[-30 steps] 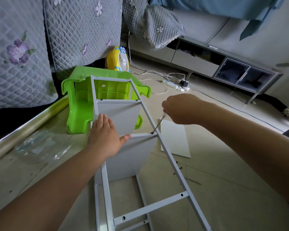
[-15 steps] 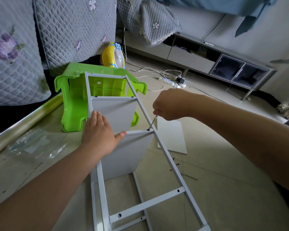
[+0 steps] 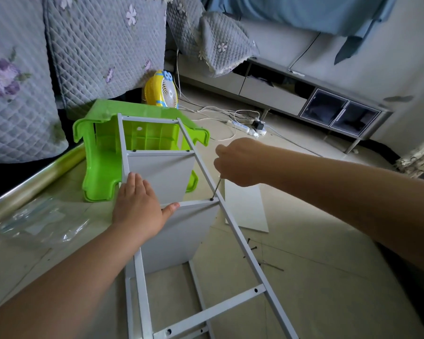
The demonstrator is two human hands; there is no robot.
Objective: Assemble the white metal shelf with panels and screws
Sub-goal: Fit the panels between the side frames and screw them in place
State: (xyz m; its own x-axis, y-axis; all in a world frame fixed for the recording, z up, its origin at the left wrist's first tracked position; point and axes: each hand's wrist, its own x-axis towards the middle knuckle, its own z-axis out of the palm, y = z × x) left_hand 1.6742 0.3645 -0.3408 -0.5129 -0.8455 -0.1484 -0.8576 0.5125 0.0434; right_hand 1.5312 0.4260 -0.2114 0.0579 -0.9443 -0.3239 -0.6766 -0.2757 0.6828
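The white metal shelf frame [image 3: 242, 243] lies on its side on the floor, its far end resting on a green plastic stool [image 3: 101, 152]. Two white panels [image 3: 167, 174] are fitted between its rails. My left hand [image 3: 137, 206] presses flat on the left rail and the nearer panel's edge, thumb along the crossbar. My right hand [image 3: 238, 162] grips a thin screwdriver [image 3: 216, 189], tip set in a screw on the right end of that crossbar. A spare white panel [image 3: 245, 209] lies on the floor right of the frame.
Loose dark screws [image 3: 252, 245] lie on the floor by the right rail. A clear plastic bag [image 3: 42, 221] sits at left. A yellow fan [image 3: 162, 91], cables with a power strip [image 3: 245, 126], a quilted sofa [image 3: 59, 57] and a grey cabinet [image 3: 328, 108] stand behind.
The view has shifted slightly; my right hand has moved a little on the screwdriver, which stays on the same screw. My left hand stays on the frame.
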